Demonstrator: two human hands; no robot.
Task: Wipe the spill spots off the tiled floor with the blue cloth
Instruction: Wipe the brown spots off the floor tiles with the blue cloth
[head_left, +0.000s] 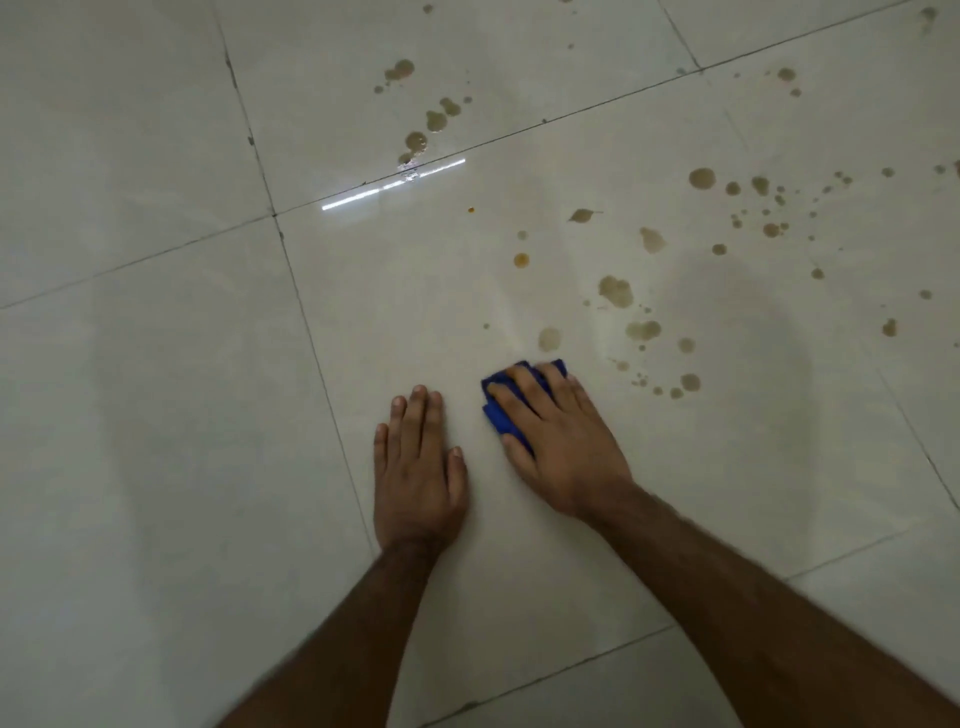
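My right hand (558, 434) presses flat on a folded blue cloth (498, 415) that lies on the pale tiled floor (182, 415); only the cloth's left and far edges show past my fingers. My left hand (418, 467) rests palm-down on the tile just left of it, holding nothing, fingers together. Brownish spill spots (615, 291) are scattered beyond and to the right of the cloth, the nearest spot (549, 339) just above my fingertips. More spots (415, 141) lie on the far tile beside a grout line.
Dark grout lines (311, 338) divide the large glossy tiles. A bright strip of reflected light (395, 183) lies on the floor ahead. Another cluster of small spots (769, 208) spreads toward the right edge.
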